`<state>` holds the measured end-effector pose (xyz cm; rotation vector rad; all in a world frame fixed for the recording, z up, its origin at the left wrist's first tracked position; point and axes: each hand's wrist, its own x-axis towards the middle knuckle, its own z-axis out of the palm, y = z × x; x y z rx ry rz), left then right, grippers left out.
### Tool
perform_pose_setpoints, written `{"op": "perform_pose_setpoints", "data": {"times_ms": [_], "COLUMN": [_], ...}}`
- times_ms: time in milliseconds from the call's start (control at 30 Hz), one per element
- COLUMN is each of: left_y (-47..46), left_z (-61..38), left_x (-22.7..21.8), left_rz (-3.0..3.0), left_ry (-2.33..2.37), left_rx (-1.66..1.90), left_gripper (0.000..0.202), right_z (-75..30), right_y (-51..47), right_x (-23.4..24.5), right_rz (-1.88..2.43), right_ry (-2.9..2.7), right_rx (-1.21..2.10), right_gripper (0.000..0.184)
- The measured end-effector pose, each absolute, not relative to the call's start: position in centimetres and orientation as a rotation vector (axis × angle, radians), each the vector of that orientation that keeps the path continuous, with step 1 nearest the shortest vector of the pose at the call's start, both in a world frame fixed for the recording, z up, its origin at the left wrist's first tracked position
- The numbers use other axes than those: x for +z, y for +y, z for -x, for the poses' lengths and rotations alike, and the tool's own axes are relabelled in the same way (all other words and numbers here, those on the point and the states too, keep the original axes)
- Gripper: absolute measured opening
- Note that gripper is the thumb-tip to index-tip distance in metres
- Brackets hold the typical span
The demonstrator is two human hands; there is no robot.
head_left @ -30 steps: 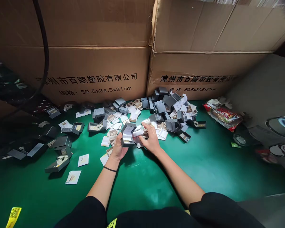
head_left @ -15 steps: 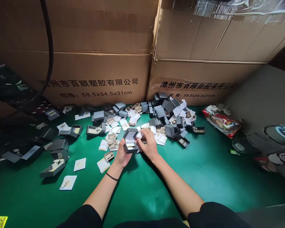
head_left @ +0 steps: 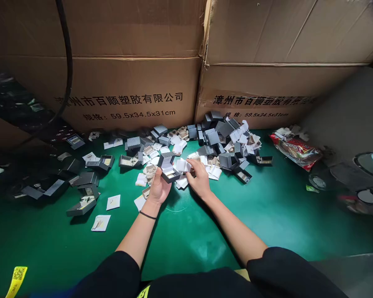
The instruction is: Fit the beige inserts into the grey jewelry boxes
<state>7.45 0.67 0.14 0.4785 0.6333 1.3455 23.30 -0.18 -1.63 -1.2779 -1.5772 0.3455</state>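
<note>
My left hand (head_left: 159,189) is closed around a small dark grey jewellery box (head_left: 168,160), which stands open with its lid tilted back and a pale interior showing. Just to the right, my right hand (head_left: 200,179) pinches a folded white paper insert (head_left: 182,165) between thumb and fingers. The insert is beside the box, apart from it. Behind both hands lie loose white papers (head_left: 179,146) and beige box inserts (head_left: 183,133).
A heap of grey boxes (head_left: 225,128) lies against the cardboard cartons (head_left: 127,82) at the back. More open boxes (head_left: 82,206) and white cards (head_left: 113,202) are on the left of the green table (head_left: 186,236). A red snack bag (head_left: 295,151) sits at right.
My right hand has drawn the white insert out from against the box, slightly to the right. The box in my left hand has turned and tilted. The camera view has shifted.
</note>
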Motion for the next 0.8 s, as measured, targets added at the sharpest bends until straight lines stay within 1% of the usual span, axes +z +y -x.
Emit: {"op": "perform_pose_setpoints", "data": {"times_ms": [133,233,300,400,500,600,800], "left_y": [1.5,2.3,2.8,3.2,3.2,3.1,3.2], "left_z": [-5.5,-4.2,-3.8,-3.7,-3.8,-3.8,-3.8], "left_x": [0.1,0.2,0.1,-0.5,-1.0,-1.2,-1.3], "left_rz": [-0.693,-0.867,-0.951,-1.115,-1.274,-1.356,-1.404], "left_ry": [0.709,0.809,0.877,0.987,1.045,1.018,1.008], "left_rx": [1.263,1.183,1.143,1.085,0.933,0.838,0.847], "left_gripper": [0.045,0.053,0.059,0.071,0.08,0.078,0.078], "right_z": [-23.7,-24.0,-24.2,-24.2,-24.2,-24.1,-23.6], "right_y": [0.2,0.7,0.9,0.9,0.7,0.5,0.0], "right_x": [-1.9,-2.0,-1.9,-1.7,-1.5,-1.2,-0.5], "right_rz": [1.351,1.361,1.342,1.347,1.375,1.364,1.293], "right_ry": [-1.377,-1.226,-1.189,-1.219,-1.261,-1.312,-1.484], "right_rx": [0.466,0.634,0.684,0.649,0.606,0.593,0.679], "right_gripper": [0.047,0.056,0.06,0.06,0.059,0.057,0.051]}}
